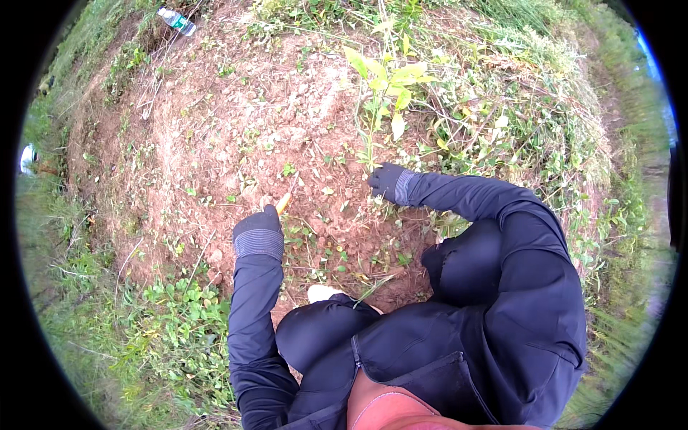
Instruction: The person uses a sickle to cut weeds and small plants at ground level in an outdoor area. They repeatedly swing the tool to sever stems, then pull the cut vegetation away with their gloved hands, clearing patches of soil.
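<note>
My left hand (pixel 259 221), in a dark glove with fingertips bare, grips the orange-yellow handle of a small hand tool (pixel 284 203). Its thin dark end points away from me over the soil, too small to identify. My right hand (pixel 387 181), gloved too, is curled low around the base of a narrow-leaved green plant (pixel 368 156); its fingertips are mostly hidden. Just beyond, a leafy sapling (pixel 389 80) with yellow-green leaves rises. Reddish-brown soil (pixel 290 134) with small weeds and dry stalks lies between and ahead of both hands.
A clear plastic bottle (pixel 177 21) with a green label lies at the far left. Pulled or tangled weeds (pixel 500 118) cover the ground to the right. Low leafy plants (pixel 188 328) grow at the near left. My bent knees (pixel 322 328) are close to the soil.
</note>
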Action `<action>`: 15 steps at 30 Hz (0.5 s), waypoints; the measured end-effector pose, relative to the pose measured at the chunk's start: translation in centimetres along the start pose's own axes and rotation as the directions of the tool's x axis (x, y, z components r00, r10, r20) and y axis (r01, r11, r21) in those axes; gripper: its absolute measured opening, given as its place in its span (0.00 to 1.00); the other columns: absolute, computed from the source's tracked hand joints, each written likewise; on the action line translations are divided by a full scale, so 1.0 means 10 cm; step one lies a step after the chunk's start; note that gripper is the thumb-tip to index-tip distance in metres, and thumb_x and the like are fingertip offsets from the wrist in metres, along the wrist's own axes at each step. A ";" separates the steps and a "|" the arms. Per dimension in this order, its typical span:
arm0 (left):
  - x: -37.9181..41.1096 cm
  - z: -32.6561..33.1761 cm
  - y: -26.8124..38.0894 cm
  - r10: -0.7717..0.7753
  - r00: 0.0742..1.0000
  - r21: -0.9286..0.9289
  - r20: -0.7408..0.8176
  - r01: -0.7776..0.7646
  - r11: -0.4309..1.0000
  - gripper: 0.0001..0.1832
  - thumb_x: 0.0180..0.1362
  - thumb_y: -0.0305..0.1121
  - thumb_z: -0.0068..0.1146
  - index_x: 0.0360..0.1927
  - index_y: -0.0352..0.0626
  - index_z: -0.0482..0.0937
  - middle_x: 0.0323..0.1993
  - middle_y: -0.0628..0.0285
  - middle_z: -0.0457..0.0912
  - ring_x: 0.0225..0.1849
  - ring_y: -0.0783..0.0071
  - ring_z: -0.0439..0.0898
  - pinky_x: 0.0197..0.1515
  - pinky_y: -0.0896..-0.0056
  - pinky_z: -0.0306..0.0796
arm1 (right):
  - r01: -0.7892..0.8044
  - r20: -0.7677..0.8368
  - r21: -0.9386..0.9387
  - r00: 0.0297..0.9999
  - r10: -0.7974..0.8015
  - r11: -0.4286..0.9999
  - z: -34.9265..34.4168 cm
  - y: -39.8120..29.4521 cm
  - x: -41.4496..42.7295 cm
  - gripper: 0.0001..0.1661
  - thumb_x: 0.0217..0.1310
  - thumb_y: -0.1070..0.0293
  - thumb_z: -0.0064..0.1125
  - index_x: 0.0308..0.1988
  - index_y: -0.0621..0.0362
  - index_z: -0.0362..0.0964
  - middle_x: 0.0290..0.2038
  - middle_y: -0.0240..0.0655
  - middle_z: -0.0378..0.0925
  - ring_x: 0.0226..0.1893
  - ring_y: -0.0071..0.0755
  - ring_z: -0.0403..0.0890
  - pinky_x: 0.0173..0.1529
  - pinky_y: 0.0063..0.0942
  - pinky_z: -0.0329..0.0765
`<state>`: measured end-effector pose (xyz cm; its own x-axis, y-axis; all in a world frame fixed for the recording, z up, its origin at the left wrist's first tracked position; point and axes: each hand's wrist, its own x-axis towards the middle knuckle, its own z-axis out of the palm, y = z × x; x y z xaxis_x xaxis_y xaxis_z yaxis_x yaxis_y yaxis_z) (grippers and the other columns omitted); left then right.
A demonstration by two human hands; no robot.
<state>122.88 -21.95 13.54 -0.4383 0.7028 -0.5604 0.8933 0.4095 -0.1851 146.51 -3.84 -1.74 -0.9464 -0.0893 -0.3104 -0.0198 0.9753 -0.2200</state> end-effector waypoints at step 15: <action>0.18 -0.45 0.35 -0.006 0.993 0.143 0.121 -0.012 0.990 0.11 0.56 0.34 0.42 0.39 0.42 0.72 0.27 0.55 0.80 0.32 0.60 0.80 0.34 0.59 0.71 | -0.637 -0.210 0.378 0.648 0.732 0.672 -0.07 1.47 0.52 0.15 0.50 0.64 0.49 0.40 0.52 0.70 0.36 0.39 0.75 0.37 0.42 0.77 0.41 0.41 0.72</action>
<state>124.74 -16.62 15.53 -0.4280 0.6246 -0.6532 0.9035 0.3141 -0.2917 141.10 10.21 -5.98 -0.6955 0.6986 -0.1677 0.7111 0.6360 -0.2996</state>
